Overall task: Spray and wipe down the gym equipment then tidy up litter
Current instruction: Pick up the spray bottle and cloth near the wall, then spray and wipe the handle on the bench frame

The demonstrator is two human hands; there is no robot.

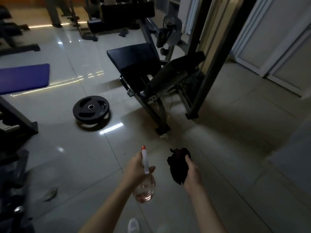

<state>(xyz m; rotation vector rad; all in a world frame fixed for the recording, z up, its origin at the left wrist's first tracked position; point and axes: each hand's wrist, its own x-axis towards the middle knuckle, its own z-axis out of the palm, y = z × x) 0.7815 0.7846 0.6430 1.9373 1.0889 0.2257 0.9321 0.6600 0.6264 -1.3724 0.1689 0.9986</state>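
My left hand (137,167) grips a clear spray bottle (146,187) with a white head and a red nozzle tip, pointed forward. My right hand (192,170) holds a dark crumpled cloth (178,163). Both hands are low in the view, over the tiled floor. Ahead stands a gym machine with a black padded seat (134,59) and a grey metal frame (158,113). A small pale scrap of litter (164,136) lies at the foot of the machine. Another crumpled wrapper (51,193) lies on the floor at the lower left.
A black weight plate (91,108) lies flat on the glossy floor left of the machine. A purple pad (23,78) is at the left, with dark equipment frames (16,121) below it. More machines (124,12) stand at the back. White doors (277,39) are at the right.
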